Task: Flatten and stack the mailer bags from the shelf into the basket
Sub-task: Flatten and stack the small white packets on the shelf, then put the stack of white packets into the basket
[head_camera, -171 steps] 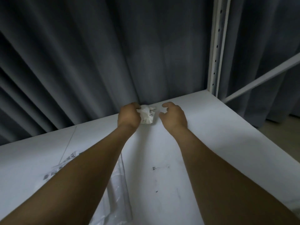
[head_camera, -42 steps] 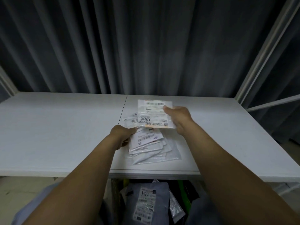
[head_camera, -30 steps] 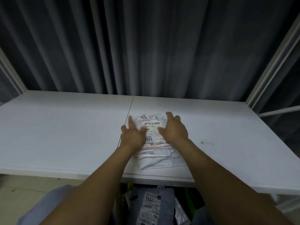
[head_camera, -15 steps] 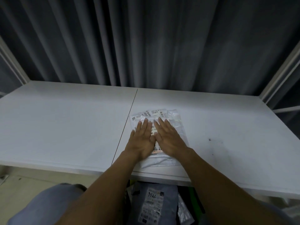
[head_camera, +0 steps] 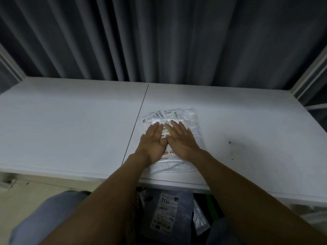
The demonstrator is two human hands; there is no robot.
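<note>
A small pile of clear and white mailer bags (head_camera: 192,124) with printed labels lies on the white shelf board (head_camera: 70,124), near its front edge, just right of the board's seam. My left hand (head_camera: 153,142) and my right hand (head_camera: 180,138) rest side by side on top of the pile, palms down, fingers straight and pointing away from me. Both press flat and grip nothing. Below the shelf's front edge, a grey mailer bag (head_camera: 167,214) with a white label lies in a dark container whose shape I cannot make out.
Dark grey curtains (head_camera: 159,38) hang right behind the shelf. White shelf uprights (head_camera: 311,73) stand at the right and left ends. A clear bag (head_camera: 200,221) and something green (head_camera: 209,200) lie beside the grey mailer below. My knee in blue cloth (head_camera: 44,220) shows at lower left.
My right hand laid a labelled bag on top of the pile, then both hands came down flat on it. Over the last half second they have barely moved.
</note>
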